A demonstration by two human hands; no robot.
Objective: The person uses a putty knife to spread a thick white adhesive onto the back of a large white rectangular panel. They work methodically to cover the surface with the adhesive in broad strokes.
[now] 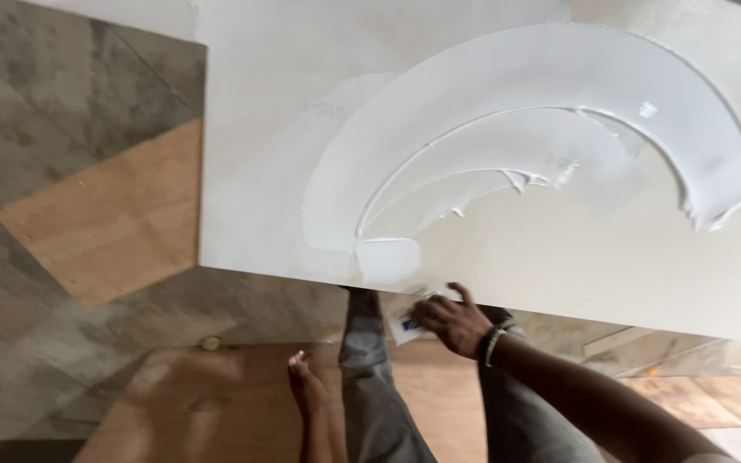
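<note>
1. Putty (551, 77) lay spread in wide white arcs across pale board (250, 129), far & right.
2. R hand (452, 321) at board's near edge, fingers curled, pinching small scraper (406, 324).
3. L hand (306, 386) hung lower left, fingers loosely together, holding nothing.

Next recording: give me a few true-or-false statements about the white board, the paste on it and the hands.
1. Wet white paste is spread in curved arcs on the large white board. True.
2. The right hand is below the board's near edge, holding a small white tool. True.
3. The paste covers the whole board. False: much of it is bare.
4. The right wrist is bare. False: it wears a beaded bracelet.
</note>
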